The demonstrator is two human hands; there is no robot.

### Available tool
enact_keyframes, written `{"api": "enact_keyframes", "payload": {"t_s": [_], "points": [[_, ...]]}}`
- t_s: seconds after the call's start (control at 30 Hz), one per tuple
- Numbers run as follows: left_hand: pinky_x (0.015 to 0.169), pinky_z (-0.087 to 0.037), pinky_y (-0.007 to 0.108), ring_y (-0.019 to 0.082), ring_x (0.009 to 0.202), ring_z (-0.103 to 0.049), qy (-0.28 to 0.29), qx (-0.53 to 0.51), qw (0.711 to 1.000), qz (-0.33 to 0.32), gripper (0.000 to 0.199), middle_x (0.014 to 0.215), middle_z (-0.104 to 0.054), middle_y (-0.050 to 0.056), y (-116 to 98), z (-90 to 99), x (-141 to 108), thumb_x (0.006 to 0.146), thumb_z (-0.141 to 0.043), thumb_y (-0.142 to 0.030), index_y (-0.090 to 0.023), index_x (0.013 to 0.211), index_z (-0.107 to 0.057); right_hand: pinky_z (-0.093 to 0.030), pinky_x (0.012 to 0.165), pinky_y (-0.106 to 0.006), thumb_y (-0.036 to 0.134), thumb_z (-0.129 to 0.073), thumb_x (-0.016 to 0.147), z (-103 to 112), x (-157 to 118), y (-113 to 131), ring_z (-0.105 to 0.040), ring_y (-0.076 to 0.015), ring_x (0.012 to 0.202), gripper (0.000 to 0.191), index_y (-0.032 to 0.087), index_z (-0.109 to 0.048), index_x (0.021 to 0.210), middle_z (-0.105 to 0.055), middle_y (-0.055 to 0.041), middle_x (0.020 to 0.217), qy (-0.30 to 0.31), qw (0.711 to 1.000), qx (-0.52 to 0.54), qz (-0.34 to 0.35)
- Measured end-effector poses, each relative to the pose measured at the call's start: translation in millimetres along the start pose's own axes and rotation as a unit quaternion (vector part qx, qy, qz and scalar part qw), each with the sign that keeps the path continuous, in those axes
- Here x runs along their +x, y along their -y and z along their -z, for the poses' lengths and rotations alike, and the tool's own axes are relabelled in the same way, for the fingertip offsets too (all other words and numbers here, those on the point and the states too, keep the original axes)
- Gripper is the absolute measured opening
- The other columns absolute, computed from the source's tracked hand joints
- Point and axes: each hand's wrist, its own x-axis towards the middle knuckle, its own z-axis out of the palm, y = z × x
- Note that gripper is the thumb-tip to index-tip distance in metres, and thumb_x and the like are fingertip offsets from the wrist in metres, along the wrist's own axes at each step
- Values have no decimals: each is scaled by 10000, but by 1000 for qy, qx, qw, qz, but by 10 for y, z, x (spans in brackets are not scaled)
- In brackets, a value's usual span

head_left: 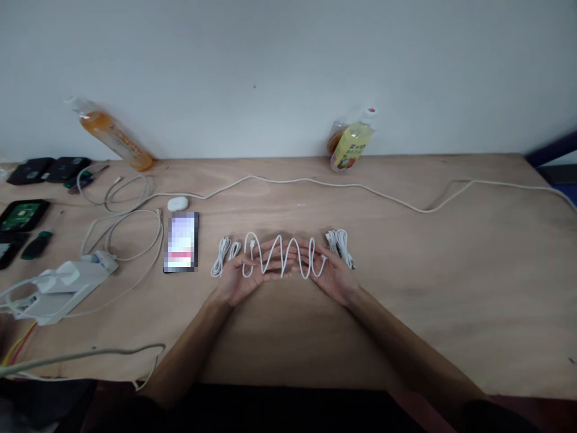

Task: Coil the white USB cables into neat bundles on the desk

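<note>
A white USB charging cable (pixel 282 273) with its loops stretched into a loose zigzag lies across the palms and fingers of both hands. My left hand (pixel 240 281) is palm up, its thumb by the connector end and its outstretched fingers beneath the loops. My right hand (pixel 336 281) mirrors it, supporting the cable's other end near the thumb. The fingertips of the two hands meet or overlap in the middle. Beside my left hand are folded white cables (pixel 220 257). More bundled white cables (pixel 341 245) lie just past my right hand.
A phone (pixel 181 243) and a white earbud case (pixel 177 204) lie left of the hands. Farther left sits a power strip (pixel 67 300) with plugs. An orange drink bottle (pixel 115 138) and a yellow-labelled bottle (pixel 352 144) stand by the wall. A long cord (pixel 311 181) crosses the table.
</note>
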Motion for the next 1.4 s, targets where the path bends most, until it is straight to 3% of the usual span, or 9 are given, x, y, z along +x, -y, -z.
{"api": "enact_keyframes", "payload": {"t_s": [0.43,0.83,1.4], "points": [[1169,-486,721,477,1382,-677,-3,34,999,-3,855,1552,-679,211,-5,-34,1,747,-557,-140,-153,1601,-571,-619,1093,-512,465,-731,962,18,4,-15,-770,-325,1239,310,234,-819,1149,-844,-117,1253,-6,1000,-1,1],[1170,-490,722,469,1366,-692,0,-2,1000,4,882,1555,-680,201,5,5,7,758,-554,-116,-167,1638,-536,-613,1108,-512,457,-733,965,16,13,-26,-770,-323,1248,308,228,-829,1145,-845,-122,1265,0,1000,4,8],[1163,-481,738,478,1381,-676,2,17,1000,-4,820,1508,-713,198,5,5,21,718,-539,-125,-147,1531,-643,-632,1076,-518,445,-735,959,36,16,-21,-746,-328,1295,316,224,-819,1170,-824,-132,1320,6,1000,5,11]]}}
